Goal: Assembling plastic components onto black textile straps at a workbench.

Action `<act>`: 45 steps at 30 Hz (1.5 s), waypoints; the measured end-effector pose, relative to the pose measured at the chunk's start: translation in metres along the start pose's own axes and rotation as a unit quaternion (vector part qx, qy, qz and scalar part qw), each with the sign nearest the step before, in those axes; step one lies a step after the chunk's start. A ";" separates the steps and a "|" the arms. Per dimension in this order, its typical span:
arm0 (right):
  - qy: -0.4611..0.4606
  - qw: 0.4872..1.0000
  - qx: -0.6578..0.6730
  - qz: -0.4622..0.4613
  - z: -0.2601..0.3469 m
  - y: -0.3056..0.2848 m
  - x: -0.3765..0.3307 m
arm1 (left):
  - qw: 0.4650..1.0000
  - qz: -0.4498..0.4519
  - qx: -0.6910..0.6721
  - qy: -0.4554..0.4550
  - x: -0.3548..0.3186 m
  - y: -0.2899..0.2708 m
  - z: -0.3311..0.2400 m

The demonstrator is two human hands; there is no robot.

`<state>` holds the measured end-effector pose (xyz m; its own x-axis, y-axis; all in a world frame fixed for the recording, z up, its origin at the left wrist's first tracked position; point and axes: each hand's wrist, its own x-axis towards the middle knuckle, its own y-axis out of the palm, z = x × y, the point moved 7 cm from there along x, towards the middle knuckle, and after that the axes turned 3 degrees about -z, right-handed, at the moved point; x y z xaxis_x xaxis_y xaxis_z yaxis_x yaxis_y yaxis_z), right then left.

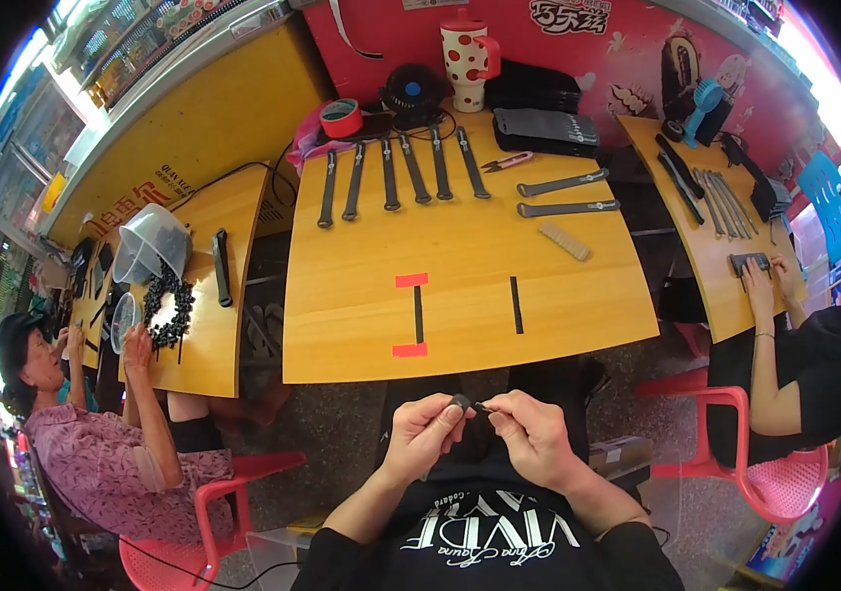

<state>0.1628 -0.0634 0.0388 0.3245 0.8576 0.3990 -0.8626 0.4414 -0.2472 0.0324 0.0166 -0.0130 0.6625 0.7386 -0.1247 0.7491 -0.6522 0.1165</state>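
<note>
Both my hands are held close together below the near edge of the wooden table [578,315], over my lap. My left hand [422,433] is closed, with thumb and fingers pinching a small dark piece with a rounded end [460,401]. Close beside it, my right hand [531,433] pinches a thin dark bit [481,407]. Whether the two dark pieces are joined I cannot tell. On the tabletop lie a black strip [419,315] between two red tape marks [411,281] and another black strip [516,305] to its right.
Several grey straps [389,175] lie in a row at the back, with two straps [568,208] at the right. Pink-handled snips [507,162], a beige brush-like block [564,241], red tape [341,117], a fan [413,91] and a dotted tumbler [467,61] are there. People sit at both side tables.
</note>
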 end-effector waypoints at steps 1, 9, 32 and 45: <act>-0.012 0.999 -0.035 -0.022 0.004 -0.001 -0.001 | 1.000 -0.001 -0.024 0.000 0.000 0.001 0.000; -0.076 0.984 -0.156 -0.039 0.014 0.000 0.002 | 0.999 -0.016 -0.049 -0.006 -0.002 0.001 0.006; -0.155 0.927 -0.339 0.041 0.020 0.005 -0.001 | 0.989 0.040 0.098 0.105 -0.004 0.001 -0.010; -0.194 0.932 -0.303 0.032 0.022 0.005 -0.006 | 0.999 -0.017 -0.028 0.038 -0.004 0.006 0.001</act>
<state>0.1479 -0.0720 0.0550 0.0143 0.7792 0.6266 -0.4588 0.5619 -0.6883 0.0339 0.0092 -0.0127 0.6328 0.7724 -0.0544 0.7683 -0.6176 0.1683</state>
